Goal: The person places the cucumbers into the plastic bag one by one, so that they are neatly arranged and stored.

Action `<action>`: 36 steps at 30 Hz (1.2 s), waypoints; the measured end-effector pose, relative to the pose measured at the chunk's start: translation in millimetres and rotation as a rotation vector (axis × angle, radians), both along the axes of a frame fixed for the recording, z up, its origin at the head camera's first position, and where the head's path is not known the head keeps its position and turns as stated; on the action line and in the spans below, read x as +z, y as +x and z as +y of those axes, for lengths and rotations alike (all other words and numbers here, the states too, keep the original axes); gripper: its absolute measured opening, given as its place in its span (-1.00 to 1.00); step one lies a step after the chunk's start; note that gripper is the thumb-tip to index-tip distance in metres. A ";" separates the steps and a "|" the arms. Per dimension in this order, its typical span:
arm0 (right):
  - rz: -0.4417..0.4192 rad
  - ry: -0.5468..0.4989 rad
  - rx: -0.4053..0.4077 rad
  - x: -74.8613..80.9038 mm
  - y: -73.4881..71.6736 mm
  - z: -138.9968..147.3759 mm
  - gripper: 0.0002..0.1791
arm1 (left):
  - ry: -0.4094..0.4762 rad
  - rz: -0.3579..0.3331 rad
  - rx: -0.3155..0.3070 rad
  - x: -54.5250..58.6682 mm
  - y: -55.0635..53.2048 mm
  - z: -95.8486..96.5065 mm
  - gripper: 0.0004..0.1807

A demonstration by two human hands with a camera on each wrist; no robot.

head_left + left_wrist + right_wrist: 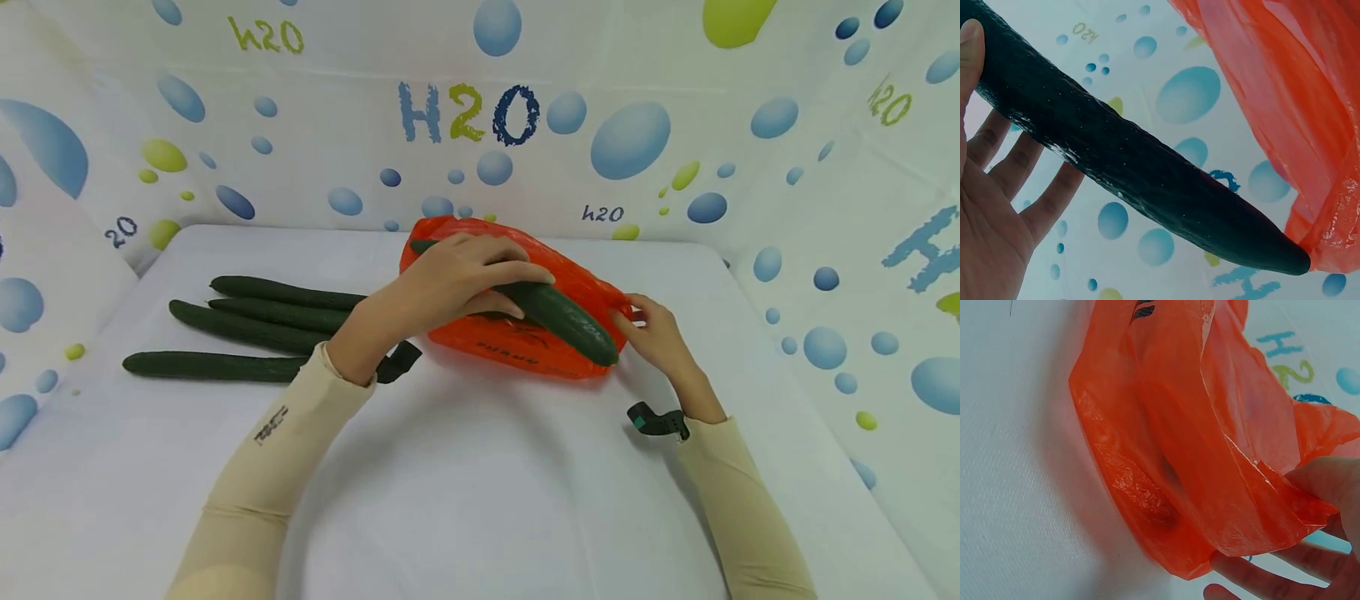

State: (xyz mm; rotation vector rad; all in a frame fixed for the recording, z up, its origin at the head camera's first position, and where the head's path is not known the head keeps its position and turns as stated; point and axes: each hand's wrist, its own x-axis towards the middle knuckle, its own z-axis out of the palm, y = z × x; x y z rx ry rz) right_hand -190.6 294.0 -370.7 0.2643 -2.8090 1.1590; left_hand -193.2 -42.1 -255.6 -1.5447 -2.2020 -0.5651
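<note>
My left hand (457, 275) grips a long dark green cucumber (573, 323), thumb on one side and fingers on the other. The cucumber slants over a red plastic bag (468, 337), its near end pointing down to the right. In the left wrist view, that cucumber (1122, 150) crosses the frame and its tip overlaps the edge of the bag (1285, 94). At the bag's right end, my right hand (660, 337) pinches the thin film between thumb and fingers. A dark, blurred shape shows through the bag (1141, 444) in the right wrist view.
Several more cucumbers (217, 367) lie side by side on the left of the white-covered table (480, 500), partly hidden behind my left forearm. A white backdrop (337, 158) with blue and green drops rises behind and at the sides. Dark straps (658, 421) sit at both wrists.
</note>
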 end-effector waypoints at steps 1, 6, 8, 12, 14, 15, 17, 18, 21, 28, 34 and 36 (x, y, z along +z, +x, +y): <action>0.002 0.000 0.002 0.5 -0.3 -0.2 -0.57 | -0.007 0.008 -0.003 0.9 0.5 1.5 -0.50; 0.008 -0.004 0.001 2.5 0.2 1.0 -0.58 | -0.020 0.052 -0.022 5.4 3.4 10.0 -0.51; 0.014 -0.006 -0.005 2.8 1.7 2.5 -0.58 | -0.021 0.077 -0.034 6.2 5.1 14.5 -0.50; 0.019 -0.004 -0.014 1.7 4.3 6.6 -0.59 | -0.045 0.131 -0.054 3.1 8.3 24.5 -0.50; 0.016 -0.003 -0.016 0.8 5.1 8.4 -0.59 | -0.068 0.142 -0.063 -0.3 8.9 29.5 -0.50; 0.016 -0.004 -0.017 0.9 5.6 8.9 -0.59 | -0.081 0.137 -0.065 -2.5 8.6 31.7 -0.50; 0.021 -0.007 -0.020 1.0 5.9 9.5 -0.59 | -0.097 0.104 -0.071 -7.4 6.9 35.6 -0.51; 0.023 -0.008 -0.021 1.0 6.0 9.5 -0.59 | -0.106 0.077 -0.073 -9.9 5.8 36.8 -0.50; 0.023 -0.008 -0.014 0.4 5.8 9.2 -0.60 | -0.110 -0.037 -0.084 -19.3 -0.2 38.1 -0.51; -0.002 -0.003 -0.015 2.1 7.6 7.8 -0.59 | -0.137 -0.234 -0.073 -40.3 -16.9 38.3 -0.50; -0.011 -0.011 -0.004 3.3 3.1 6.8 -0.58 | -0.176 -0.301 -0.007 -55.9 -30.4 36.3 -0.47; -0.011 -0.018 0.000 4.0 1.3 6.8 -0.59 | -0.189 -0.305 0.016 -59.5 -34.6 37.3 -0.47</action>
